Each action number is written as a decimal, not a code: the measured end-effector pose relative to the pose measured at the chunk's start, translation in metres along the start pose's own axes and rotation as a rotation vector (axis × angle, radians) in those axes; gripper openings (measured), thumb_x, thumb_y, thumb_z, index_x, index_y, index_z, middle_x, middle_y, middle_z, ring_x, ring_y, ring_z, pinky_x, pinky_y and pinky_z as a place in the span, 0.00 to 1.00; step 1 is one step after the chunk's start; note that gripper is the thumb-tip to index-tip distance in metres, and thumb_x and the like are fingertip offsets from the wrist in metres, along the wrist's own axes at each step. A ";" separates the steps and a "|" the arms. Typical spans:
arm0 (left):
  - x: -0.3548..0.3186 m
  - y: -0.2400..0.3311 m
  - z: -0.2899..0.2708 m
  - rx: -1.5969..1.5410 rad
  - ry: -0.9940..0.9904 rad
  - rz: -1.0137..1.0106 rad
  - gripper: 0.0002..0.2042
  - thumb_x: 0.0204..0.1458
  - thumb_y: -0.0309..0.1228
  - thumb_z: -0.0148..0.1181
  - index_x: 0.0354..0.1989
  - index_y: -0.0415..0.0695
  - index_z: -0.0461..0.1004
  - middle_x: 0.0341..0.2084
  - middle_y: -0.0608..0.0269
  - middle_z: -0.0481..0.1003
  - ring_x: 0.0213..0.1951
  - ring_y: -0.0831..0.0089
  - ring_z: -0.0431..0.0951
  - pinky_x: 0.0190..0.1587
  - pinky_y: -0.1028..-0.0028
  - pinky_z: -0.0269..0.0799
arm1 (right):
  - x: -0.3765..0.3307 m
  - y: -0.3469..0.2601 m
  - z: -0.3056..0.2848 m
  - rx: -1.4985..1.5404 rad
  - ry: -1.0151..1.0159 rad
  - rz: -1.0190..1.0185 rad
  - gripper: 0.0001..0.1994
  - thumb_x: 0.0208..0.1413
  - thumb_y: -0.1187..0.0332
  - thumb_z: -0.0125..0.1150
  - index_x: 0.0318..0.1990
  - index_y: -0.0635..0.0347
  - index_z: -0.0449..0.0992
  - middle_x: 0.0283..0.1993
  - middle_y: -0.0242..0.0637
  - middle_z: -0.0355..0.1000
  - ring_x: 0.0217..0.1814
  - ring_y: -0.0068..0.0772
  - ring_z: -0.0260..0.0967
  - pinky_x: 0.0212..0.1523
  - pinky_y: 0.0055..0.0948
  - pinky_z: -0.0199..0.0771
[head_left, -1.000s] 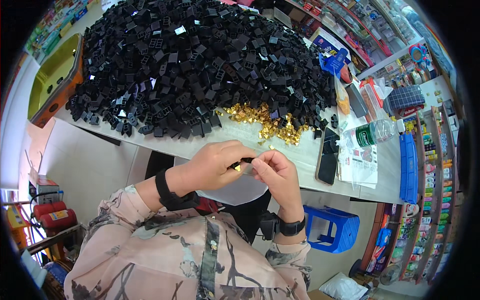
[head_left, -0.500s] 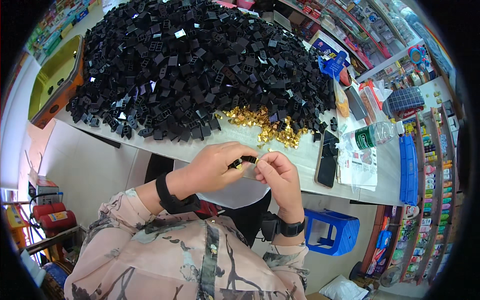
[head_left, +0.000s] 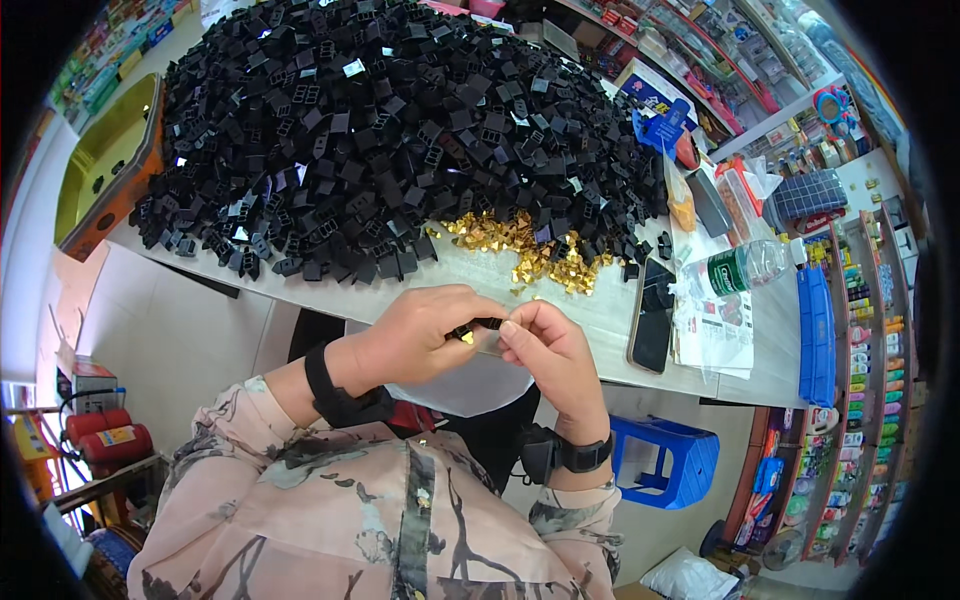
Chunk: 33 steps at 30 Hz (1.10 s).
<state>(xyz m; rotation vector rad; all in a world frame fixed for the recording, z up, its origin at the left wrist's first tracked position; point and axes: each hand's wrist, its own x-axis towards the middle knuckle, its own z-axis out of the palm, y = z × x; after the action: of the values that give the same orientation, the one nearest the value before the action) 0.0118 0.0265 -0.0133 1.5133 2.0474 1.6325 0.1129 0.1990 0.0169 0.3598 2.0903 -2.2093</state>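
Note:
My left hand (head_left: 425, 325) is closed round a small black plastic piece (head_left: 488, 323), whose end sticks out past the thumb and forefinger. A gold bit (head_left: 467, 338) shows under the left fingers beside more black plastic. My right hand (head_left: 548, 350) meets it from the right, thumb and fingertips pinched on the black piece's free end. Whether a gold bit lies under the right fingertips is hidden. Both hands are raised at the table's near edge. Beyond them lie a scatter of small gold pieces (head_left: 555, 262) and a huge heap of black plastic pieces (head_left: 390, 140).
A phone (head_left: 652, 318) lies right of the gold pieces, beside papers (head_left: 715, 335) and a plastic bottle (head_left: 745, 270) on its side. An orange-sided box (head_left: 140, 185) stands at the left. Below the table (head_left: 610, 345) is a blue stool (head_left: 665, 462). Stocked shelves (head_left: 865, 390) line the right.
My right thumb and fingers have shifted slightly left, over the black piece's end. The gold glint at those fingertips is now covered. The left hand has barely moved.

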 end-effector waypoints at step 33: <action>0.008 0.000 0.000 -0.153 0.063 -0.115 0.12 0.49 0.24 0.60 0.43 0.40 0.71 0.31 0.65 0.73 0.34 0.77 0.74 0.37 0.76 0.69 | 0.011 0.004 0.018 0.105 0.162 -0.417 0.04 0.55 0.75 0.58 0.38 0.62 0.74 0.33 0.28 0.72 0.29 0.15 0.67 0.30 0.16 0.67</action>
<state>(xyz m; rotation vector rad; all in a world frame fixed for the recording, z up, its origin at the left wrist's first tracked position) 0.0083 0.0325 -0.0094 1.2869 1.9494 1.7669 0.1010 0.1822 0.0116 0.1180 2.3137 -2.6050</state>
